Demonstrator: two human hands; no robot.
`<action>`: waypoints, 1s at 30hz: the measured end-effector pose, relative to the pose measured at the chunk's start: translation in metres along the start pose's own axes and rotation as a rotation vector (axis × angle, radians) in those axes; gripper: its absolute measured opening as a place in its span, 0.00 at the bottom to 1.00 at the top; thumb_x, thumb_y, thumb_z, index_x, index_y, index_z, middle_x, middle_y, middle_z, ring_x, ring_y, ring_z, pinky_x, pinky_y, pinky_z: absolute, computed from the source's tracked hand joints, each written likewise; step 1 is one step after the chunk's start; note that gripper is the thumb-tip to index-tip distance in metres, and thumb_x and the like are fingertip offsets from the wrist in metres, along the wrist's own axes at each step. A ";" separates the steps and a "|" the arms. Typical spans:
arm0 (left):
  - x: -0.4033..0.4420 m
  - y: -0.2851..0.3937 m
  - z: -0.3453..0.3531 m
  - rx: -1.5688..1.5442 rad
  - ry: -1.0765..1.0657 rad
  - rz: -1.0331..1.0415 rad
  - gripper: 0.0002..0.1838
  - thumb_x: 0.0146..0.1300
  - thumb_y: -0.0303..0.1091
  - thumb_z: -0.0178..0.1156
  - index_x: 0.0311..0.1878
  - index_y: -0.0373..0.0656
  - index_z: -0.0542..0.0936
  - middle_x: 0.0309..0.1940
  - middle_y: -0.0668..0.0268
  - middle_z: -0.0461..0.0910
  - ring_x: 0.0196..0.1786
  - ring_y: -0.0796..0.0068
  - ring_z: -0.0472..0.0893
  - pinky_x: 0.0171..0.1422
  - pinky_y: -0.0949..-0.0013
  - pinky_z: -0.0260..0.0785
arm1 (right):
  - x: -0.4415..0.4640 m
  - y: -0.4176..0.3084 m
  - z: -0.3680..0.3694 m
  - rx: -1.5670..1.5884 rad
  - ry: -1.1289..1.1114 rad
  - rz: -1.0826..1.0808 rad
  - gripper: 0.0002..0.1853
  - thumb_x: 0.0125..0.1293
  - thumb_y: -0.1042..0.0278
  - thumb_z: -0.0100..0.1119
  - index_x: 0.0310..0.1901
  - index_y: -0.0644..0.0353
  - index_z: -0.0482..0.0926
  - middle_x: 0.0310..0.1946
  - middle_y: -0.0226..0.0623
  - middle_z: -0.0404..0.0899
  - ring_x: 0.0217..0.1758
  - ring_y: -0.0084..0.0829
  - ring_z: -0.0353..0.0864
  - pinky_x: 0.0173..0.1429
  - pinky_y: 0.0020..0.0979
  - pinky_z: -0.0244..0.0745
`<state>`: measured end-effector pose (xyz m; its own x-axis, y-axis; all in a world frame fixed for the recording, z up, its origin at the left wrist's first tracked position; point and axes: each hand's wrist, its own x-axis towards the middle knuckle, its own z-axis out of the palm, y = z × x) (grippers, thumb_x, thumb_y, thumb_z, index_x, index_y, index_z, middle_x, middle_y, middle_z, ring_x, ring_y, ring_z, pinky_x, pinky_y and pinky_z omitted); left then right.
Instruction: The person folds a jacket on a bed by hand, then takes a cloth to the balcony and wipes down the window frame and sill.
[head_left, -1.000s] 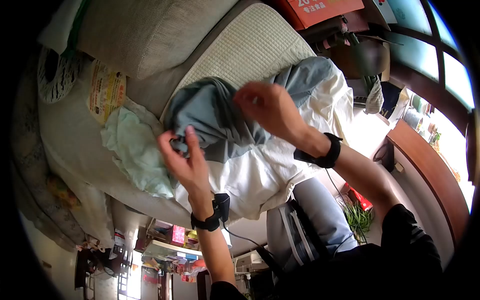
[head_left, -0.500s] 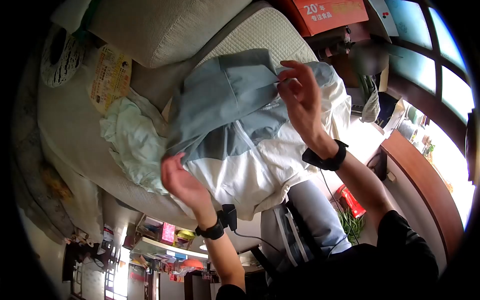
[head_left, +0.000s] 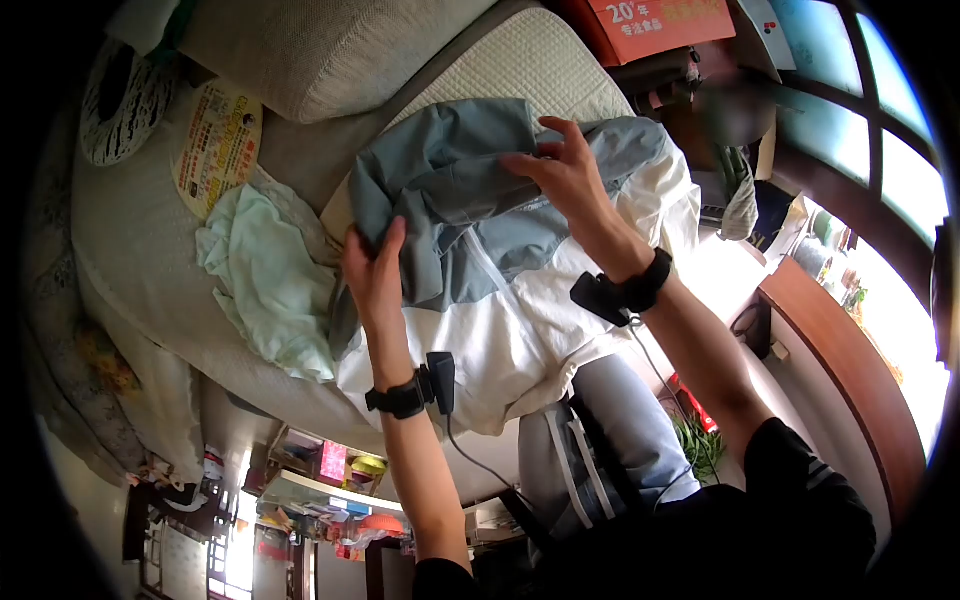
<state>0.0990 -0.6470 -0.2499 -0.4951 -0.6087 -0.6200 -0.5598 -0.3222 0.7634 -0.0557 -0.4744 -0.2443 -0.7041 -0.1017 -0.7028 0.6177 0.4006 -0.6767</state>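
Fingers on both hands are parted: the left hand (head_left: 376,282) has its thumb and fingers spread against the gray cloth of the jacket (head_left: 500,345), and the right hand (head_left: 575,180) is curved, thumb and forefinger apart, at the cloth's upper right edge. Whether either one grips the fabric, I cannot tell. Beneath lies a wide, light-colored couch (head_left: 150,280), its big ribbed cushion (head_left: 310,55) beyond the left hand. The jacket, gray above and white below, lies rumpled in front of the person, partly over a quilted pad (head_left: 540,55). Left of it, a pale green cloth (head_left: 268,275) lies crumpled near the left hand. An orange-red box (head_left: 662,28) stands past the pad. Smaller still are a printed card (head_left: 220,145) above the green cloth and a black strap (head_left: 400,399) around the left wrist.
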 end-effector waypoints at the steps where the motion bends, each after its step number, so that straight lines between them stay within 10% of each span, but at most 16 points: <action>1: 0.003 0.002 0.001 -0.034 -0.054 -0.018 0.20 0.63 0.34 0.67 0.53 0.33 0.75 0.44 0.67 0.80 0.46 0.78 0.75 0.54 0.75 0.66 | -0.003 -0.004 -0.002 0.054 -0.086 -0.054 0.29 0.57 0.71 0.70 0.59 0.68 0.70 0.43 0.36 0.77 0.41 0.24 0.77 0.42 0.24 0.75; 8: -0.069 -0.004 -0.008 -0.388 0.206 -0.082 0.38 0.51 0.28 0.63 0.69 0.37 0.66 0.66 0.59 0.68 0.66 0.60 0.69 0.69 0.59 0.63 | -0.053 -0.018 -0.053 0.246 -0.026 -0.173 0.03 0.59 0.78 0.62 0.35 0.60 0.78 0.27 0.22 0.76 0.29 0.12 0.72 0.32 0.17 0.65; 15: -0.080 -0.125 -0.050 0.011 0.022 -0.208 0.28 0.63 0.36 0.64 0.64 0.35 0.70 0.53 0.61 0.75 0.56 0.69 0.73 0.67 0.66 0.60 | -0.038 0.048 -0.100 -0.723 -0.005 -0.461 0.20 0.56 0.69 0.67 0.49 0.62 0.74 0.42 0.46 0.78 0.46 0.46 0.78 0.51 0.42 0.73; 22: -0.033 -0.046 0.011 -0.597 0.192 -0.374 0.30 0.69 0.42 0.58 0.69 0.38 0.68 0.63 0.59 0.73 0.63 0.64 0.72 0.71 0.63 0.59 | -0.002 0.027 -0.062 -0.435 -0.214 -0.001 0.25 0.65 0.49 0.65 0.49 0.67 0.78 0.35 0.42 0.81 0.41 0.27 0.79 0.43 0.30 0.75; 24: -0.024 -0.071 0.003 -0.158 0.000 -0.114 0.29 0.69 0.41 0.57 0.69 0.39 0.68 0.64 0.58 0.72 0.64 0.63 0.72 0.70 0.63 0.60 | -0.002 0.038 -0.051 -0.289 -0.208 0.009 0.26 0.64 0.49 0.65 0.49 0.68 0.78 0.34 0.39 0.82 0.39 0.25 0.79 0.42 0.28 0.74; 30: 0.005 -0.077 0.005 -0.701 0.065 -0.579 0.21 0.58 0.34 0.61 0.55 0.37 0.79 0.54 0.60 0.79 0.58 0.62 0.77 0.65 0.63 0.67 | -0.002 0.065 -0.061 -0.235 -0.348 0.096 0.22 0.64 0.53 0.67 0.44 0.69 0.82 0.29 0.32 0.83 0.33 0.22 0.79 0.37 0.27 0.73</action>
<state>0.1363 -0.6214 -0.3121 -0.2119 -0.2472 -0.9455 -0.1670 -0.9441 0.2843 -0.0352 -0.3929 -0.2742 -0.4623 -0.3394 -0.8192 0.5496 0.6153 -0.5651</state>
